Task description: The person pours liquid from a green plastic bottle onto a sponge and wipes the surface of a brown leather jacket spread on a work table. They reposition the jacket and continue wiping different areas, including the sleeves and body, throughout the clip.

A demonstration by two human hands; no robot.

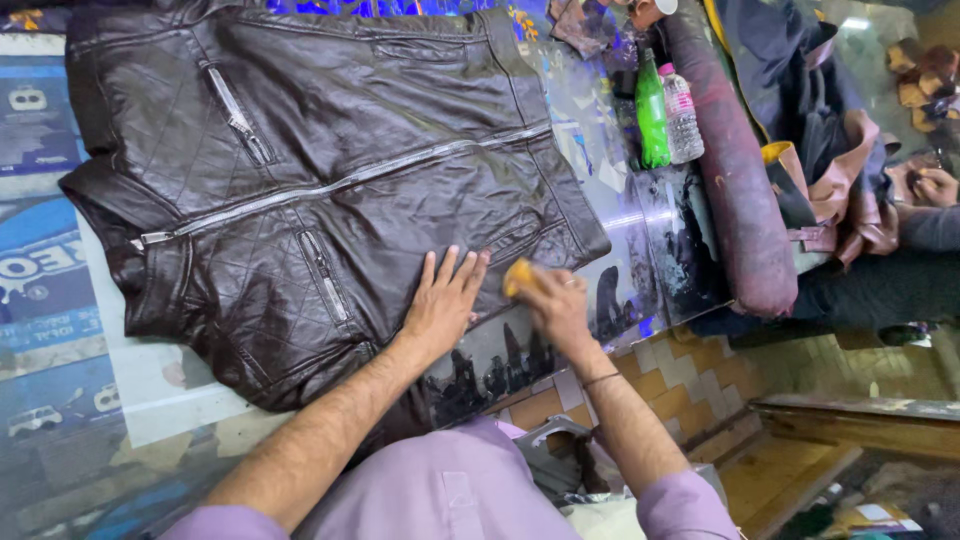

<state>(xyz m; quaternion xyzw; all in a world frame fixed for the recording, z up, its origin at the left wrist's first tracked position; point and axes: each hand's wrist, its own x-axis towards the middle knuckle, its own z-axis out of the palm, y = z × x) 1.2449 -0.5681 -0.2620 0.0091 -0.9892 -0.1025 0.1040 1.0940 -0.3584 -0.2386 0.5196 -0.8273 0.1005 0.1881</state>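
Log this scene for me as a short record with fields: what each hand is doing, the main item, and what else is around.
Main item: dark brown leather jacket, spread flat, front up, zip closed
Surface: table covered with printed sheets
Left hand: left hand pressed flat on the jacket's lower edge, fingers spread
Right hand: right hand closed on a yellow sponge at the jacket's hem
Nearby: green bottle and clear bottle, side by side; maroon roll beside them
Other people: another person's hand at far right
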